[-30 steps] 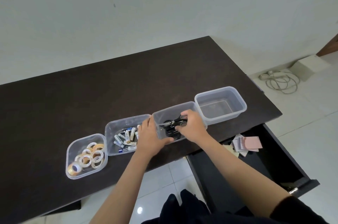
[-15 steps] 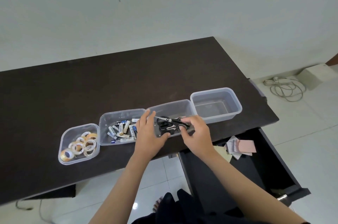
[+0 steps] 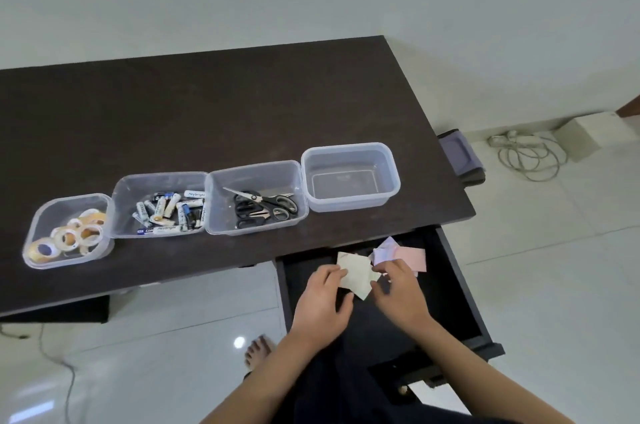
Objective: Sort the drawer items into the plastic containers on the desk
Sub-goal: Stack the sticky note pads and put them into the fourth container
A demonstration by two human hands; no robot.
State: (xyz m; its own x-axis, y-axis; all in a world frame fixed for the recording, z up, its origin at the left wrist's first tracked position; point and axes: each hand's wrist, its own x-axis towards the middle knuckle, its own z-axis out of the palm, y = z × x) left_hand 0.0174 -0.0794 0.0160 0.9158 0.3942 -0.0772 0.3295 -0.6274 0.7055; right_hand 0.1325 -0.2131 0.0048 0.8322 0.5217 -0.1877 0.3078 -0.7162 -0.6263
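Several clear plastic containers stand in a row on the dark desk (image 3: pixel 207 105). One holds tape rolls (image 3: pixel 69 240), one batteries (image 3: pixel 169 210), one scissors (image 3: pixel 263 207), and the rightmost container (image 3: pixel 393 164) has nothing in it. Below the desk edge the drawer (image 3: pixel 460 288) is pulled out. Inside it lie pale yellow paper notes (image 3: pixel 356 273) and pink and lilac notes (image 3: pixel 405 252). My left hand (image 3: pixel 322 302) and my right hand (image 3: pixel 401 292) are both in the drawer, fingers pinching the yellow notes from either side.
White tiled floor lies under and to the right of the desk. A coiled white cable (image 3: pixel 526 153) and a pale box (image 3: pixel 585 136) sit on the floor by the wall. A grey pad (image 3: pixel 460 153) hangs off the desk's right edge. My bare foot (image 3: pixel 258 351) shows below.
Both hands have left the scissors container and dropped into the open drawer, where they now hold the yellow notes. The scissors stay in their container.
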